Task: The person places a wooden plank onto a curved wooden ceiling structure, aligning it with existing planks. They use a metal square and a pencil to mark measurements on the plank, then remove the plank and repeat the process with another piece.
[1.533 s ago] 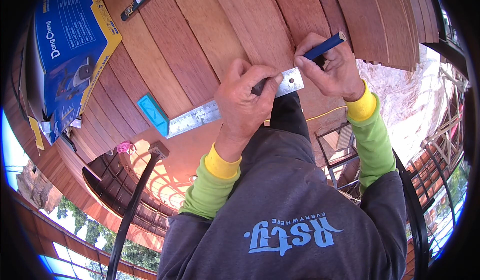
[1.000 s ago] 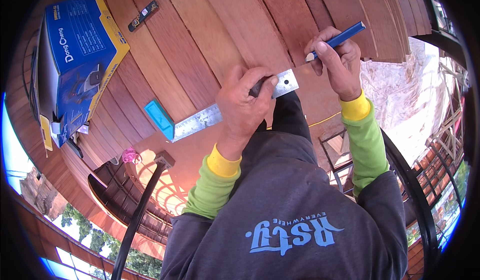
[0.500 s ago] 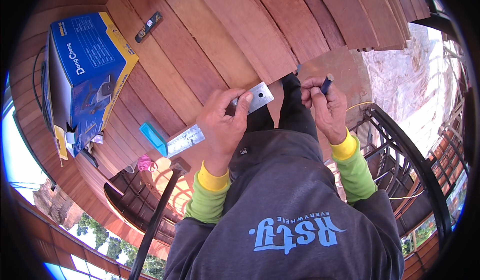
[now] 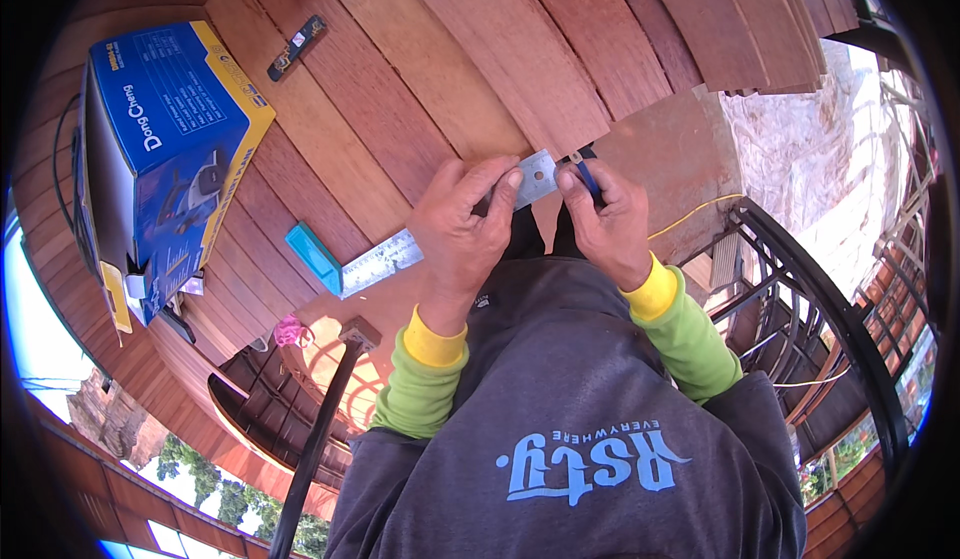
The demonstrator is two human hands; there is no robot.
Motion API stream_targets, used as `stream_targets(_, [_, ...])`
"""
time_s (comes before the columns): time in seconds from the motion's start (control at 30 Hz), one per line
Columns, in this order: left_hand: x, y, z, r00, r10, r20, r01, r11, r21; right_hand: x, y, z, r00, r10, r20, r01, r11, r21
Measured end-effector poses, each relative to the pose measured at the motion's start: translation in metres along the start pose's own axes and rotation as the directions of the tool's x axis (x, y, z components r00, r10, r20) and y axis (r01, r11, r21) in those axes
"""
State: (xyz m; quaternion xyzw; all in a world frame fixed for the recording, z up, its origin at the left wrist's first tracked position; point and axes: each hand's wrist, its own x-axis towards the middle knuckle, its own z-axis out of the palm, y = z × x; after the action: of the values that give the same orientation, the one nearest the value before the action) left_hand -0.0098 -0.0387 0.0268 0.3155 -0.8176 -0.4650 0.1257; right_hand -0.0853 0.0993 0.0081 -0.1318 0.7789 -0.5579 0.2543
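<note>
My left hand (image 4: 468, 221) pinches the metal blade of a try square (image 4: 385, 264) between thumb and fingers. Its teal stock lies out to the left over the planks, and the blade's holed end points toward my right hand. That right hand (image 4: 607, 221) is closed around a short dark blue stick, a pencil by its look (image 4: 588, 185), whose tan tip is up beside the blade's end. Both hands meet close together just below the cut end of a reddish wooden board (image 4: 545, 89). My fingers hide part of the blade.
A blue and yellow cardboard box (image 4: 170, 109) stands on the planks at left. Near it lies a small dark patterned object (image 4: 297, 47). A black metal frame (image 4: 820, 299) curves at right, with a yellow cord (image 4: 700, 217) by it. A dark post (image 4: 325, 409) rises at lower left.
My right hand has moved left with the pencil, turning it so its tip comes beside the try square's end. My left hand and the square have shifted slightly right.
</note>
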Motion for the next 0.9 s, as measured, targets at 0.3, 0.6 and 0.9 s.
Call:
stream_targets(0.3, [-0.002,0.000,0.000,0.996,0.086,-0.015,-0.083,0.989,0.120,0.005,0.004,0.005,0.994,0.112,0.014,-0.112,0.992,0.054])
stream_targets(0.6, [0.003,0.002,0.008,0.996,0.091,-0.008,-0.089,0.981,0.170,0.009,0.001,0.004,0.995,0.096,0.036,-0.097,0.994,0.045])
stream_targets(0.9, [-0.001,0.000,0.010,0.998,0.062,-0.004,-0.061,0.989,0.135,0.010,-0.003,0.003,0.995,0.085,0.044,-0.087,0.996,0.027])
